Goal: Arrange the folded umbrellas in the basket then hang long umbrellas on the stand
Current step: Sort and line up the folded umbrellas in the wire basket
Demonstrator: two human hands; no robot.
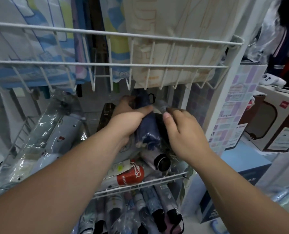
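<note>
I see a pastel checkered Campus pack [229, 115] standing upright. Just right of the pack sits a brown-and-white carton [275, 129] with a dark window. Up and right of the pack lies a white rounded item [272, 79]. Below the pack is a blue box [238, 179].

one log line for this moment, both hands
step: arranging in basket | left hand: grips navy umbrella | right hand: holds wrapped umbrella beside it
</note>
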